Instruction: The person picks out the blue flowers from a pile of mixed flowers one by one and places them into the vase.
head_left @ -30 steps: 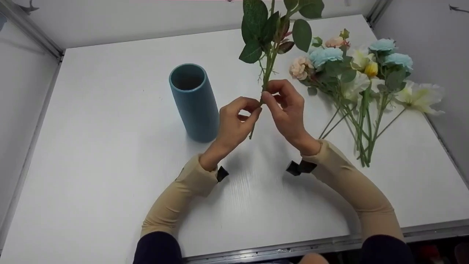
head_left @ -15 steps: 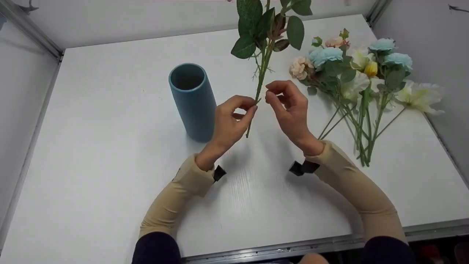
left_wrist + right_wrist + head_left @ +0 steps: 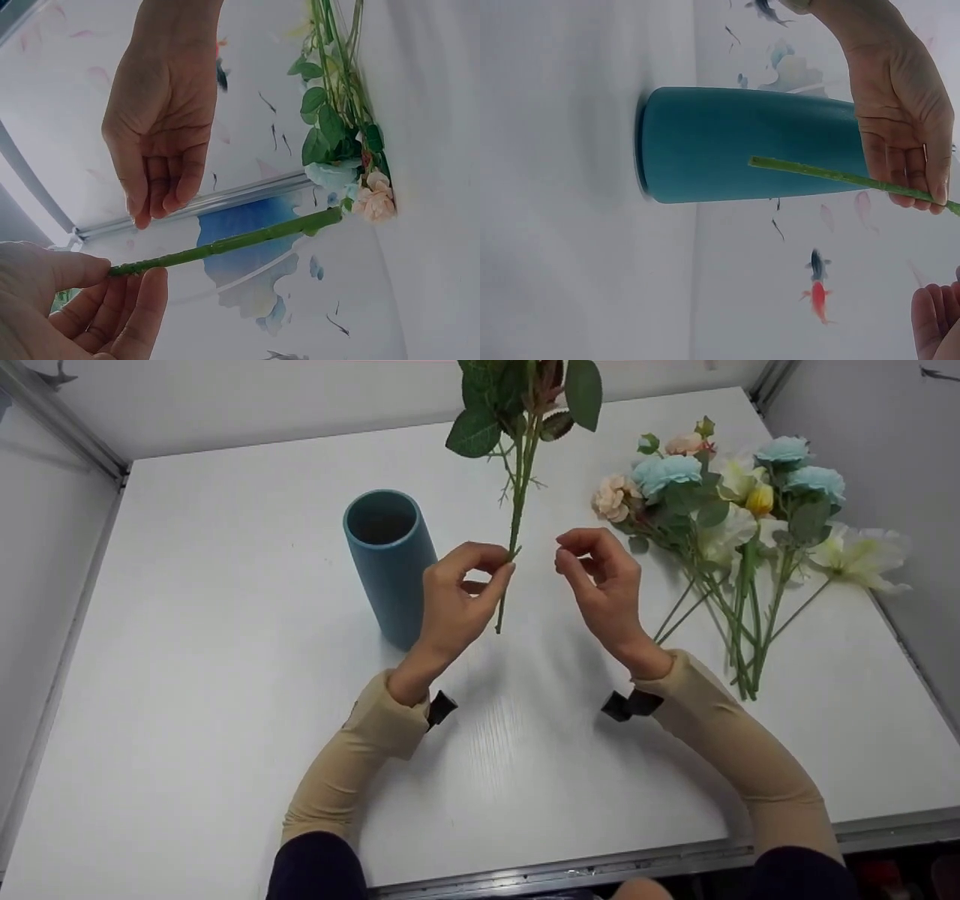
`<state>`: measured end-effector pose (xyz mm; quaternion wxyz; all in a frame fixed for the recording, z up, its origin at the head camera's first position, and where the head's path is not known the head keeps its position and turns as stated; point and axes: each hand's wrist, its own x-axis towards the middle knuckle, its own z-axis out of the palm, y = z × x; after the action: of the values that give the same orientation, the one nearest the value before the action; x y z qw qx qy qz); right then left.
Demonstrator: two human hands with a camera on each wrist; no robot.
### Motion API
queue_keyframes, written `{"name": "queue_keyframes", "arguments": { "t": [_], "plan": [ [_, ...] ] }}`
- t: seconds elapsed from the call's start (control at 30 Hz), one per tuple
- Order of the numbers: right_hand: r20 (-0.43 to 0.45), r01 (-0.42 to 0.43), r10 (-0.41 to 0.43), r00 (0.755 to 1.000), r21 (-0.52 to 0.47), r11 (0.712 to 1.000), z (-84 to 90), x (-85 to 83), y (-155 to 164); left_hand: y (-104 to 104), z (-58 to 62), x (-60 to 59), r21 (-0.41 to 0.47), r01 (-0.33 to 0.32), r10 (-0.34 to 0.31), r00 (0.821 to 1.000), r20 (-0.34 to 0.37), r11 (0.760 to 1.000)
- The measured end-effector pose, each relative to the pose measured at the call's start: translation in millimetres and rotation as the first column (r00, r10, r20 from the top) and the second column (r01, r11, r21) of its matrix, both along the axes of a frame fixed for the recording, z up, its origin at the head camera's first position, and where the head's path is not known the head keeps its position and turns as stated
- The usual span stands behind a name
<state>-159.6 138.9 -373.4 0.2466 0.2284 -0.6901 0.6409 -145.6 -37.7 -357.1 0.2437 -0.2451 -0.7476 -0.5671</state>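
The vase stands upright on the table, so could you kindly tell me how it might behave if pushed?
The vase would probably tip if pushed high, being tall and narrow. On its side it would likely roll, since it looks round. Its smooth surface may be slippery.

The desk [image 3: 202, 622] left of the vase [image 3: 390, 585] offers passage. Right of it, left hand [image 3: 461, 600], stem [image 3: 517, 502], right hand [image 3: 607, 592] and flowers [image 3: 726, 536] obstruct.

A smooth matt finish is shown by the tall teal cylindrical vase [image 3: 394, 585], plastic-like knobbly skin by the slender green stem [image 3: 255, 237], faint gloss by the flat white tabletop [image 3: 225, 660], wrinkled cloth by the beige tubular sleeves [image 3: 330, 780], and shiny metal by the long silvery rail [image 3: 585, 872].
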Motion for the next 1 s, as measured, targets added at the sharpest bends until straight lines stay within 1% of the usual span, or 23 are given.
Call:
{"name": "queue_keyframes", "arguments": {
  "t": [0.17, 0.47, 0.77, 1.0],
  "plan": [
    [0.009, 0.005, -0.005, 1.0, -0.011, 1.0, -1.7, -0.1, 2.0, -0.5, 4.6, -0.4, -0.002, -0.007, 0.007, 1.0, -0.01, 1.0],
    [0.013, 0.002, -0.001, 1.0, -0.03, 1.0, -3.5, -0.6, 4.8, -3.2, 10.9, -1.4, 0.015, -0.023, 0.024, 0.997, -0.067, 1.0],
    [0.007, 0.012, -0.012, 1.0, -0.027, 1.0, -5.7, -0.9, 8.9, -8.2, 19.0, -0.4, 0.03, -0.039, 0.042, 0.995, -0.088, 0.999],
    [0.032, 0.035, -0.034, 0.999, -0.018, 0.999, -12.1, -0.9, 15.7, -13.9, 24.4, 0.3, 0.042, -0.047, 0.051, 0.993, -0.108, 0.998]
  ]
}}
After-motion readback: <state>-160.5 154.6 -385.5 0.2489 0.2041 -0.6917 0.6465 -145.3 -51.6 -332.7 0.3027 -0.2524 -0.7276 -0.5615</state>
